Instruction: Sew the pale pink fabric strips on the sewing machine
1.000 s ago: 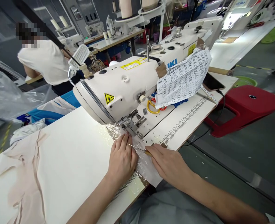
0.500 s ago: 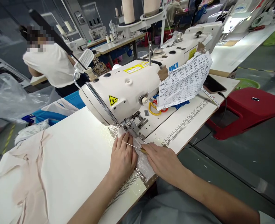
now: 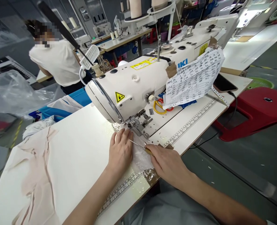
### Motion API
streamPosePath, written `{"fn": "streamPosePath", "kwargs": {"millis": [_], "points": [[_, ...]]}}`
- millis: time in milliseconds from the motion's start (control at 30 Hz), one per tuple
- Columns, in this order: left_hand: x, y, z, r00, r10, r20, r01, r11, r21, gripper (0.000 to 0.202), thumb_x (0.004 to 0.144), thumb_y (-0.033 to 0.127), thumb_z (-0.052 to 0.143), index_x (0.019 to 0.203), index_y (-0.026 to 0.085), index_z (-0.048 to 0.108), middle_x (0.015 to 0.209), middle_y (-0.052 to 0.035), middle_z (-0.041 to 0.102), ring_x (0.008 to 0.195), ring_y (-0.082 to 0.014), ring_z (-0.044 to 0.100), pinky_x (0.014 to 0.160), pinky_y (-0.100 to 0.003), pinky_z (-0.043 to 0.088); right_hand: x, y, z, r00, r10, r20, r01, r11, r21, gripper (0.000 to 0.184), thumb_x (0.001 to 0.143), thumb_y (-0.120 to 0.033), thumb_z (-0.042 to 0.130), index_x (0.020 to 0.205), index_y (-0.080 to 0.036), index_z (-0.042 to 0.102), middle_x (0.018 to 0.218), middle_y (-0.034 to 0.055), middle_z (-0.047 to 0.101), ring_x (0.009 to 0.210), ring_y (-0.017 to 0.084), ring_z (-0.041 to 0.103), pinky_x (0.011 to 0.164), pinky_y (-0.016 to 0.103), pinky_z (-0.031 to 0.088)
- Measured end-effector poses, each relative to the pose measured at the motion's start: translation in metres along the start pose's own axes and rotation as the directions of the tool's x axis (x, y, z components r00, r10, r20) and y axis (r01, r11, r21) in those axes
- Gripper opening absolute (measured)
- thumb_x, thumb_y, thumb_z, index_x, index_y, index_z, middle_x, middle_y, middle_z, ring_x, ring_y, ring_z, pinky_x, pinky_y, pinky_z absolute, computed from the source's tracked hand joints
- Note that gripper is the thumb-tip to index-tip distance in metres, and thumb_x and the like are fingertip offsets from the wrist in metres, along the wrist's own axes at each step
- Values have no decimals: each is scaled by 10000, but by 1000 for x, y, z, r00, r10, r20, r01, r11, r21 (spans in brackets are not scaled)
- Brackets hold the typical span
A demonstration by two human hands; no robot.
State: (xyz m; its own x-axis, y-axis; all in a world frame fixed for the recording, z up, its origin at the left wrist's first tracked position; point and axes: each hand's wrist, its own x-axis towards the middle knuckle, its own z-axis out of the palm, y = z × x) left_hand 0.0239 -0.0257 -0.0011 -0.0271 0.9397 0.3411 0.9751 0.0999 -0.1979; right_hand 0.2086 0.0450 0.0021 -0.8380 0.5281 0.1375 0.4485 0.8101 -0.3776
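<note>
My left hand [image 3: 120, 148] lies flat, fingers together and stretched out, on pale sheer fabric [image 3: 140, 161] just in front of the needle area of a white sewing machine [image 3: 126, 79]. In my right hand [image 3: 170, 162] is an awl [image 3: 148, 151] with a wooden handle, gripped between thumb and fingers. Its thin metal shaft points left over the fabric, its tip close to my left fingers. The presser foot [image 3: 130, 124] is at the far end of the fabric, just beyond my left fingertips. Part of the fabric is hidden under both hands.
Blush fabric [image 3: 38, 175] lies on the table's left. Scissors with yellow and red handles [image 3: 159, 107] rest behind the needle area, beside a handwritten sheet [image 3: 192, 82] taped to the machine. A phone [image 3: 224, 83] and red stool [image 3: 258, 109] are right. A co-worker [image 3: 56, 62] sits back left.
The camera view has shifted, moving the machine rightward in the picture. My left hand has slid a little left of the needle area, exposing more fabric between the hands. The awl stays in my right hand.
</note>
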Motion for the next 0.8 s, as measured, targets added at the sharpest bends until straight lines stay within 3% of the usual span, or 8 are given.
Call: {"fn": "streamPosePath", "kwargs": {"millis": [200,333,433,567,800], "points": [[-1,16,-6,999,31,11,-29,992,-121,377,919,190,429,1235,79,603,1289,-148,616,1250,-308,510,1069,-476,392,-6,0,0,999,-34,-35,34,999,15,247,933,-79,399,1102,-152,564,865,65,717,735,180,693,529,253,414],[-1,22,-6,1000,10,9,-9,992,-125,388,928,218,425,1245,76,596,1297,-154,610,1252,-300,513,1090,-467,366,-11,9,-1,992,-39,-120,43,998,34,260,933,-98,367,1087,-162,566,841,59,716,714,184,685,542,256,421],[-1,21,-5,1000,5,30,-1,992,-123,391,924,215,422,1247,77,595,1318,-153,597,1258,-301,506,1099,-471,351,-12,22,-2,980,10,-201,8,996,90,245,949,-152,361,1081,-170,567,852,51,723,689,198,683,566,278,449],[-2,21,-6,999,1,54,5,993,-116,394,953,243,394,1258,87,587,1321,-147,596,1266,-296,497,1105,-478,339,-12,36,-4,971,91,-222,-36,971,238,224,968,-222,371,1064,-173,567,803,35,715,590,179,649,544,271,461],[-4,25,-7,998,15,67,-8,995,-101,400,929,230,418,1261,81,584,1321,-156,595,1252,-303,508,1089,-485,354,-13,35,-4,961,115,-250,-41,959,280,210,964,-238,380,1039,-181,567,753,25,702,528,167,614,517,267,461]]}}
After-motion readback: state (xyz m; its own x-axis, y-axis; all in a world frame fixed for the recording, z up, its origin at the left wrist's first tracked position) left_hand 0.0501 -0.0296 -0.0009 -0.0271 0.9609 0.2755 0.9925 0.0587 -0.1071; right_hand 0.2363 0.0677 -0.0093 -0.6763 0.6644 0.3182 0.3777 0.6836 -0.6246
